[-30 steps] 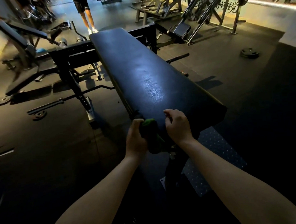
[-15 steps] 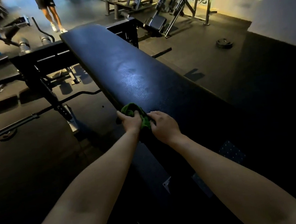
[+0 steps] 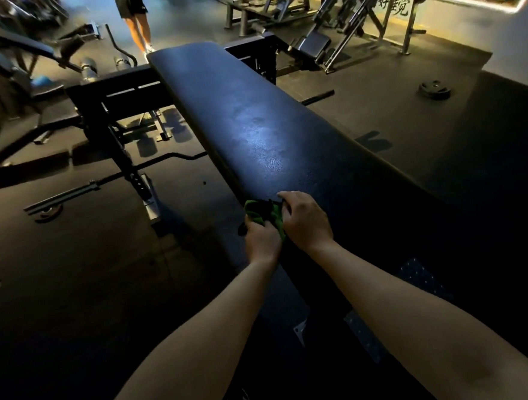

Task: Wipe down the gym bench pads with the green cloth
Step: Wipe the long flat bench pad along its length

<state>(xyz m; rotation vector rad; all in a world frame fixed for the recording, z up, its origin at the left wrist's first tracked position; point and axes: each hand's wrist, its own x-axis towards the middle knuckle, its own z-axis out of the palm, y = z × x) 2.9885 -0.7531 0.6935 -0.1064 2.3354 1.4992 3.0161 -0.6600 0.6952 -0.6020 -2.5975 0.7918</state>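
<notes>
A long black padded gym bench [image 3: 250,116] runs from the near middle to the far centre. The bunched green cloth [image 3: 257,211] lies at the pad's left edge, near its lower half. My left hand [image 3: 261,239] grips the cloth from below, fingers curled round it. My right hand [image 3: 304,219] sits beside it on the pad, its curled fingers pinching the cloth's right side. Part of the cloth is hidden under both hands.
A black rack frame [image 3: 115,97] and a barbell [image 3: 105,182] on the floor lie left of the bench. A person's legs [image 3: 138,24] stand beyond the far end. A weight plate [image 3: 434,89] lies on the floor at right, with machines [image 3: 337,16] behind.
Both hands with the cloth have come up from the bench's near end onto the pad's left edge. The view has shifted forward along the bench.
</notes>
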